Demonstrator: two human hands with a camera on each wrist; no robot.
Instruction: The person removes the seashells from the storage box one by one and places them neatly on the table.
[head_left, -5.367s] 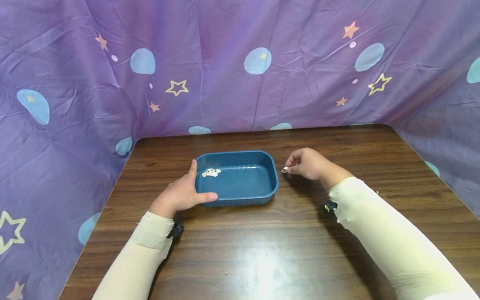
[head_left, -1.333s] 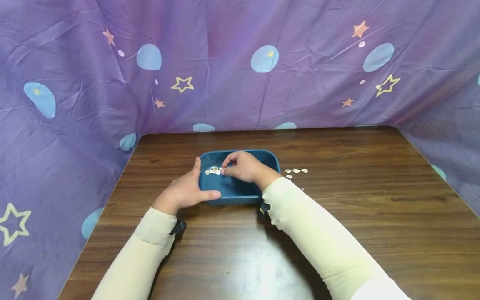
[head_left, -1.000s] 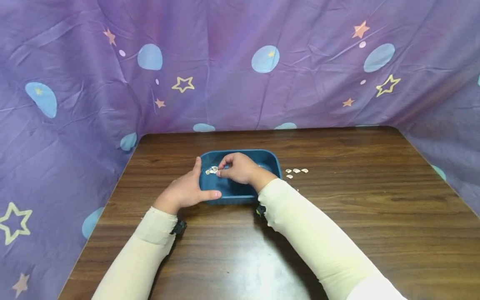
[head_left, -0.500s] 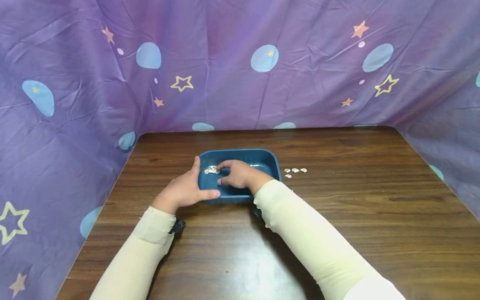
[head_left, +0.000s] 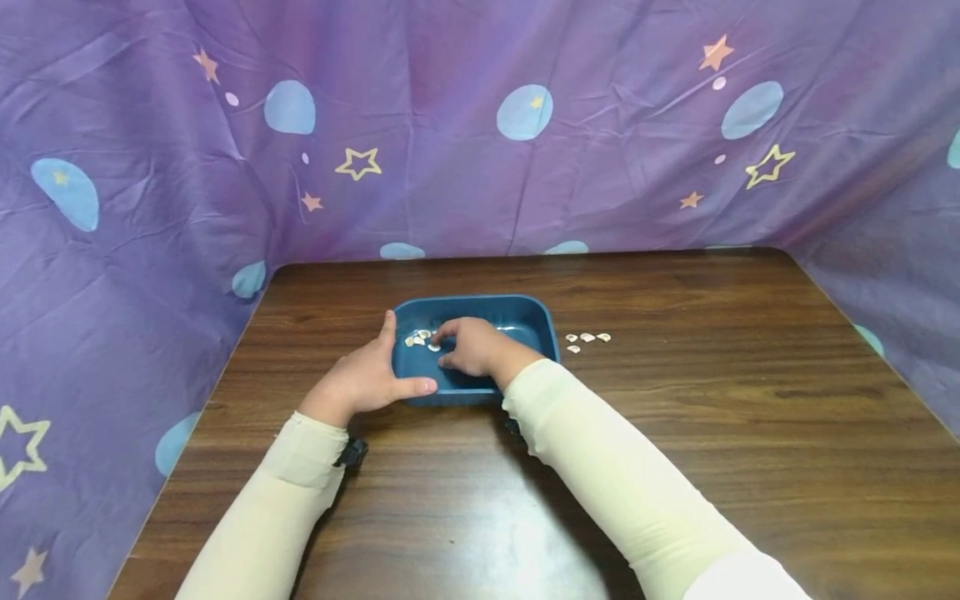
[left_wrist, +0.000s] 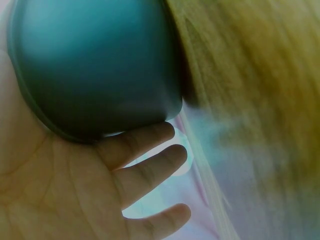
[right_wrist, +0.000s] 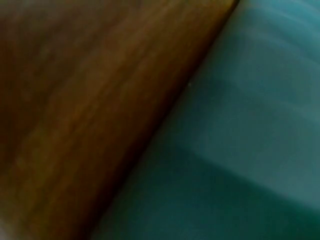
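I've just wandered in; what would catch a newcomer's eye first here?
Probably the purple cloth with stars and pale blue spots, hanging behind the wooden table. Next comes the blue tub toward the table's far side, the left hand against its left end and the right hand inside near some small whitish pieces. Four similar pieces lie on the table just right of the tub.

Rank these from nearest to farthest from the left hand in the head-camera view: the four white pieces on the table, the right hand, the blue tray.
1. Blue tray: its left end touches the left hand.
2. Right hand: inside the tray, fingers pointing left.
3. Four white pieces: on the table, past the tray's right end.
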